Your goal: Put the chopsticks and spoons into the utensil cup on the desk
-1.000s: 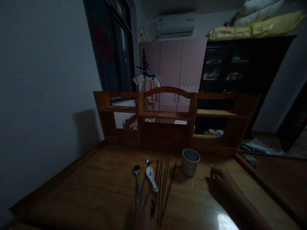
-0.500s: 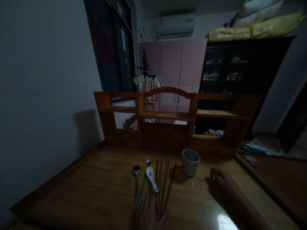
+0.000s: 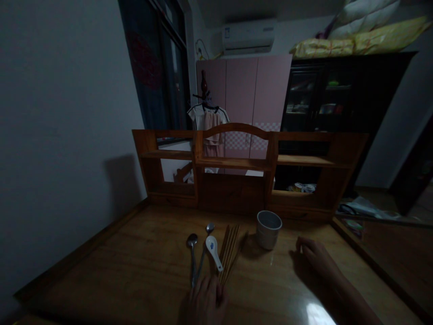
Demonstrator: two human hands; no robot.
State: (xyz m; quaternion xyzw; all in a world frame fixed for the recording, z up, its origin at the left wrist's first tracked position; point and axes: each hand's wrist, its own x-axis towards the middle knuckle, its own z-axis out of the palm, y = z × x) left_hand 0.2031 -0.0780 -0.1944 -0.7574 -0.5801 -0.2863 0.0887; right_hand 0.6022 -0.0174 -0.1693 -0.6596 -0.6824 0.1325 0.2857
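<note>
My left hand (image 3: 205, 300) is low in the middle of the view, closed around the near ends of several wooden chopsticks (image 3: 230, 250). They lean together in a narrow bunch, and their lower tips are hidden by the fingers. Just left of them a white ceramic spoon (image 3: 212, 247) with a blue mark lies on the table. Two metal spoons, one darker (image 3: 192, 241) and one farther back (image 3: 210, 228), have handles that run toward my left hand. To the right stands a grey metal cup (image 3: 268, 230), upright. My right hand (image 3: 313, 255) rests on the table beyond the cup, fingers curled with nothing visible in them.
A wooden shelf unit (image 3: 233, 163) borders the far edge of the wooden table (image 3: 135, 266). On the left is a pale wall (image 3: 74, 135). The table's right edge has a raised rim (image 3: 372, 266).
The spread chopsticks have been drawn together into a tighter bunch by my left hand, which moved slightly left. The spoons, cup and my right hand stay where they were.
</note>
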